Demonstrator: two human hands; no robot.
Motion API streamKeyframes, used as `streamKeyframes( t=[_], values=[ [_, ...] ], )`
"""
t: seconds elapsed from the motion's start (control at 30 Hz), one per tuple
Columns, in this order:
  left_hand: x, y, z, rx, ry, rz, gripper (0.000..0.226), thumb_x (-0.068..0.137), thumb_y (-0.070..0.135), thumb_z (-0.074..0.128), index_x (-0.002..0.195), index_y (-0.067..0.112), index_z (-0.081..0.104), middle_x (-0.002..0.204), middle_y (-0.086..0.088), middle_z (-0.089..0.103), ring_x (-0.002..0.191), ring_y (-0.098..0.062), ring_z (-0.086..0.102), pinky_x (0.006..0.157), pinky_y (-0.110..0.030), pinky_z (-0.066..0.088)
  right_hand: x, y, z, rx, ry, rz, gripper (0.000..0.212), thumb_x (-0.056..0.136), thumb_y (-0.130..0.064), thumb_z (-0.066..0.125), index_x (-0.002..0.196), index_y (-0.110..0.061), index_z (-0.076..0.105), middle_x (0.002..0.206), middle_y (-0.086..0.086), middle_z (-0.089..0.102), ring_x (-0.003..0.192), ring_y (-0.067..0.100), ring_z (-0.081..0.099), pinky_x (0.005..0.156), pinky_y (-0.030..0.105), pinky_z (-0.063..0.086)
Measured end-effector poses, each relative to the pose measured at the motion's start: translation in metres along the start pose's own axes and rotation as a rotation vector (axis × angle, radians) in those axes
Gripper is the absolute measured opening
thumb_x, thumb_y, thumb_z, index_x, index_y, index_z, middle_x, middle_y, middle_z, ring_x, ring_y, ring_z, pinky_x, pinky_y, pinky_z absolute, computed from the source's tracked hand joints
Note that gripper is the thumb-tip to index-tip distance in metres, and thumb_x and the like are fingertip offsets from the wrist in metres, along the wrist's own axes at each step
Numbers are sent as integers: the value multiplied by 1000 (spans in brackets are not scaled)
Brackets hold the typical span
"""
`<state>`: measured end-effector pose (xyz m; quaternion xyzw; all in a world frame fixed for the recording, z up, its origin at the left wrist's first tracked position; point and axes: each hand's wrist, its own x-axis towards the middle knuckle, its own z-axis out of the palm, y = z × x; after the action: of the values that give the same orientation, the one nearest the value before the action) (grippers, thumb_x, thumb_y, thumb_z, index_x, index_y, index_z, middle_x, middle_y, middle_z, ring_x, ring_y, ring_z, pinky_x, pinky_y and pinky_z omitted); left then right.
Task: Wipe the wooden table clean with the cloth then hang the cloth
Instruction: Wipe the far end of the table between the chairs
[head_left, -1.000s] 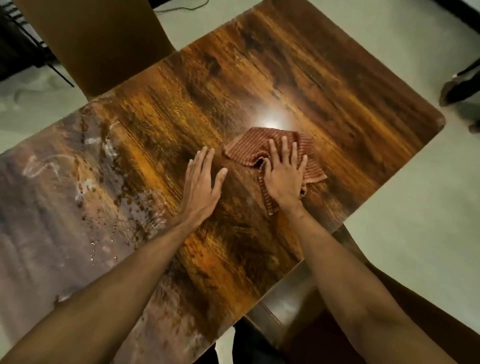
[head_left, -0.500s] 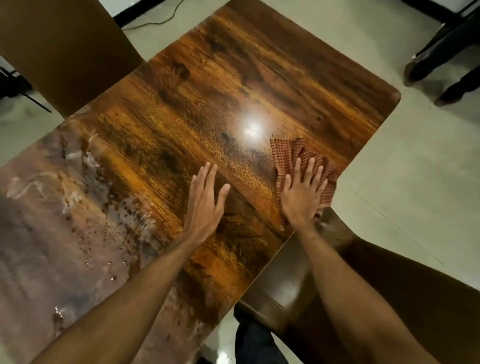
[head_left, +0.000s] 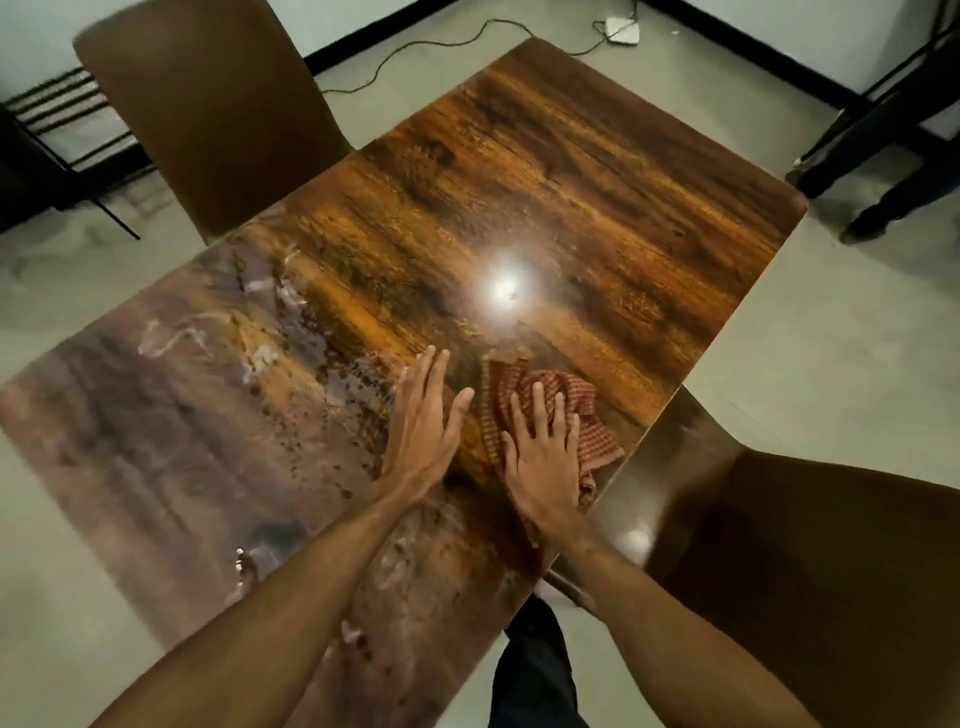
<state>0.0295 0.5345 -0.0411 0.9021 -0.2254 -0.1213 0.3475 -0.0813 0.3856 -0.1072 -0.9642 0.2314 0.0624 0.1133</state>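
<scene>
A dark wooden table (head_left: 571, 208) fills the head view. Its left half carries whitish smears and dark droplets (head_left: 291, 364). A red checked cloth (head_left: 582, 410) lies crumpled near the table's right edge. My right hand (head_left: 543, 457) presses flat on the cloth with fingers spread, covering its near part. My left hand (head_left: 423, 426) rests flat on the bare wood just left of the cloth, fingers apart, holding nothing.
A brown chair (head_left: 208, 114) stands behind the table at the far left. Another brown chair (head_left: 810, 571) sits close at the right, by my legs. A cable and white adapter (head_left: 621, 31) lie on the floor beyond. A person's legs (head_left: 893, 145) stand at far right.
My right hand slid the cloth out to the right edge, then back left toward my left hand. The left hand stayed flat on the table.
</scene>
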Motion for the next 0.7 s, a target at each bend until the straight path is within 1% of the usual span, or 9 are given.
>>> streamKeyframes(
  t=[0.07,0.13,0.2,0.23,0.37,0.4,0.5,0.57,0.7],
  values=[
    [-11,-14,-14,-7,13,15,68,102,53,31,160,18,24,169,-2,16,156,-16,9,127,-35,3,2,-5,-2,2,-3,8,59,109,-50,15,166,-35,7,175,1,-2,161,27,-3,129,58,8],
    [-21,-32,-31,-15,8,35,69,101,54,30,160,17,24,169,-2,16,156,-15,9,126,-31,0,8,-12,-6,69,23,222,59,110,-48,21,166,-34,8,175,3,-4,161,29,-5,128,59,5],
    [-27,-49,-44,-14,-7,53,69,102,54,31,160,18,25,169,-1,15,156,-16,9,127,-34,4,9,-35,-4,132,42,384,60,110,-45,25,166,-30,9,175,6,-4,161,35,-5,127,62,2],
    [-28,-55,-48,-6,-13,54,68,102,54,32,160,18,25,169,-1,15,156,-17,10,128,-36,6,8,-50,-2,119,46,363,60,110,-45,24,167,-30,7,175,7,-5,160,37,-5,127,62,1],
    [-18,-65,-56,27,-51,101,64,105,47,37,159,15,25,169,-5,17,156,-19,11,128,-42,8,11,-65,8,25,-1,-26,58,111,-49,18,166,-35,6,175,0,-5,161,30,-6,129,58,3],
    [-13,-65,-57,28,-58,114,64,106,46,37,160,15,24,169,-5,16,156,-18,10,128,-42,7,21,-57,4,23,18,-6,58,111,-50,18,166,-37,7,175,-1,-5,161,29,-5,129,58,4],
    [5,-77,-59,45,-85,129,65,106,48,36,160,14,22,169,-5,14,157,-18,8,128,-39,2,49,-45,3,97,63,302,57,111,-46,24,166,-33,14,175,4,-1,161,33,-2,128,61,3],
    [14,-85,-61,75,-89,133,66,106,49,35,160,13,22,169,-6,15,156,-18,9,128,-38,3,55,-60,8,97,89,386,59,110,-43,27,166,-30,14,175,8,1,160,38,0,127,64,4],
    [29,-104,-69,110,-117,138,66,106,49,34,159,11,24,169,-7,17,156,-18,11,128,-38,3,52,-91,21,-16,80,123,58,110,-47,23,166,-33,15,175,4,7,160,35,5,127,61,8]
  ],
)
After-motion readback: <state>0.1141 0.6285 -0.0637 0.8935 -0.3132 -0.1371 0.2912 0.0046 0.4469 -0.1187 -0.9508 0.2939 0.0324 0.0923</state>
